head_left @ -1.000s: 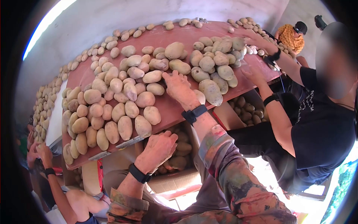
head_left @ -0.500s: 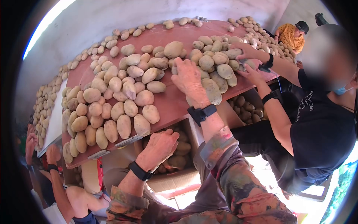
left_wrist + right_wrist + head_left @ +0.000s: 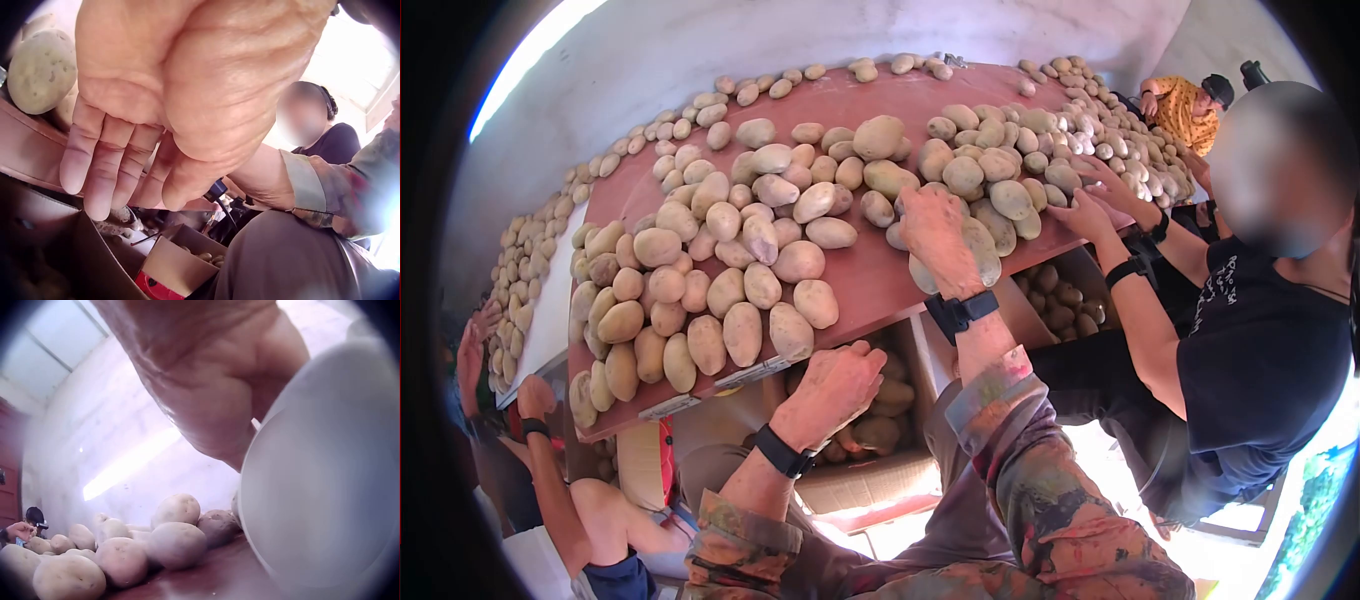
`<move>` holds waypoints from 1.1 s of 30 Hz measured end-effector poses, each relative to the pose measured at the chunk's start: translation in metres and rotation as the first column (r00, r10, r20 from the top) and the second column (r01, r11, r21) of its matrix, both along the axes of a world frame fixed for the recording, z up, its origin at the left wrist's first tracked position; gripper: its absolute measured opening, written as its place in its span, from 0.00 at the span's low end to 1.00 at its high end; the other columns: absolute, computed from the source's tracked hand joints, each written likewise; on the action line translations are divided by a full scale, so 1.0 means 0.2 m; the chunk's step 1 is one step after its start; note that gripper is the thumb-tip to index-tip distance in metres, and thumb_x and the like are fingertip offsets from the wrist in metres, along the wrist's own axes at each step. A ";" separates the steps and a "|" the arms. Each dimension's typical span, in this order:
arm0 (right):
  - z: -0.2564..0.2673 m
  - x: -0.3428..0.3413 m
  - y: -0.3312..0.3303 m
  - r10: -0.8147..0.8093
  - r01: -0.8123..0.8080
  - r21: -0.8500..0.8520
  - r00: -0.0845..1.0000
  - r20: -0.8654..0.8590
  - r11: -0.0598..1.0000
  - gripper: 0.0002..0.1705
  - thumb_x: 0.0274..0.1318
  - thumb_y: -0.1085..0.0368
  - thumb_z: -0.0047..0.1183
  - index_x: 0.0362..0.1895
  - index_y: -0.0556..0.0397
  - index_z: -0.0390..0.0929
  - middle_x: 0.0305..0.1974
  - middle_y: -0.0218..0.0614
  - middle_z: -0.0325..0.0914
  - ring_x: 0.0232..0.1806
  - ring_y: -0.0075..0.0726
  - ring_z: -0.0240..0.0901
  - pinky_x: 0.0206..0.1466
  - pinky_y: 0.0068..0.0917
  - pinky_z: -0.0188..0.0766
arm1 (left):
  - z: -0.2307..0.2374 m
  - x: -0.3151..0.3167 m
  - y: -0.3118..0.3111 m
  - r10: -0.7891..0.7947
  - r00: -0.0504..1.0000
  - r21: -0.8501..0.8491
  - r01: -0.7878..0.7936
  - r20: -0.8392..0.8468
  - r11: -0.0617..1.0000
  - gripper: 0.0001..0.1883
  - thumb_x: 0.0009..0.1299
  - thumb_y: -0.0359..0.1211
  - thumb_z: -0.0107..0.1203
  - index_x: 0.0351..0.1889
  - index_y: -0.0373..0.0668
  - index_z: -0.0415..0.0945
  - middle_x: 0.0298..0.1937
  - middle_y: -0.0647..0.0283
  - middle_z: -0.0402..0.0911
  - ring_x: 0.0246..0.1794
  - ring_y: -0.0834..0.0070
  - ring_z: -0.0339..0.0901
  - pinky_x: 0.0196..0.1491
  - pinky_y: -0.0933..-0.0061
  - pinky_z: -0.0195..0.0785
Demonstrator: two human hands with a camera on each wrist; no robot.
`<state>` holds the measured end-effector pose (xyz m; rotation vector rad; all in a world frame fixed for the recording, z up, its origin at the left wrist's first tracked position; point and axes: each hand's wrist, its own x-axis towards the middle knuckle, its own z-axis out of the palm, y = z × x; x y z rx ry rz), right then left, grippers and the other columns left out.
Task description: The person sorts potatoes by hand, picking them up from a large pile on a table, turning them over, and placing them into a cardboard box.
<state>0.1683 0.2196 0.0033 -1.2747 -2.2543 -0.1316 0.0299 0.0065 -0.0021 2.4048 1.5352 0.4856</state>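
Potatoes (image 3: 743, 334) lie heaped on a reddish table (image 3: 870, 300), with a second heap of potatoes (image 3: 1010, 200) to the right. My right hand (image 3: 940, 240) reaches to the left edge of that second heap, knuckles up; its fingertips and anything beneath them are hidden. In the right wrist view, part of the palm (image 3: 206, 394) shows beside a large blurred potato (image 3: 325, 475). My left hand (image 3: 832, 393) hangs in front of the table's edge, above a box of potatoes (image 3: 890, 400). In the left wrist view its fingers (image 3: 106, 169) point down, nothing in them.
Beside me on the right, a person in a black shirt (image 3: 1250, 330) has both hands at the potatoes. Another box of potatoes (image 3: 1065, 300) stands below the table. Someone's arm (image 3: 550, 470) is at the left; a person in orange (image 3: 1180, 105) sits farther back.
My right hand has moved right, from the left heap to the second heap. My left hand has barely moved. More potatoes lie at the table's right end.
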 end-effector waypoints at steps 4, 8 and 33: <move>0.02 -0.01 -0.01 0.001 -0.001 -0.002 1.000 0.006 1.000 0.13 0.45 0.67 0.56 0.39 0.52 0.79 0.41 0.45 0.79 0.48 0.52 0.73 0.51 0.49 0.64 | 0.02 -0.01 0.00 0.018 1.000 0.008 -0.019 0.017 1.000 0.08 0.64 0.32 0.60 0.36 0.41 0.73 0.34 0.56 0.76 0.34 0.54 0.79 0.37 0.56 0.74; 0.03 -0.04 -0.01 0.014 -0.009 0.074 0.997 -0.073 0.997 0.12 0.48 0.67 0.54 0.39 0.52 0.80 0.41 0.44 0.79 0.48 0.52 0.74 0.53 0.47 0.65 | 0.03 -0.02 0.00 0.015 1.000 0.023 -0.016 0.021 1.000 0.07 0.65 0.32 0.60 0.36 0.41 0.74 0.33 0.55 0.76 0.33 0.54 0.79 0.36 0.55 0.74; -0.05 -0.25 0.00 0.184 -0.171 -0.109 0.976 0.117 0.979 0.20 0.52 0.73 0.50 0.51 0.48 0.76 0.43 0.45 0.79 0.52 0.53 0.76 0.69 0.59 0.56 | 0.03 0.03 0.01 0.001 1.000 -0.011 -0.001 -0.025 1.000 0.06 0.63 0.32 0.61 0.34 0.41 0.76 0.33 0.57 0.79 0.35 0.58 0.81 0.37 0.58 0.75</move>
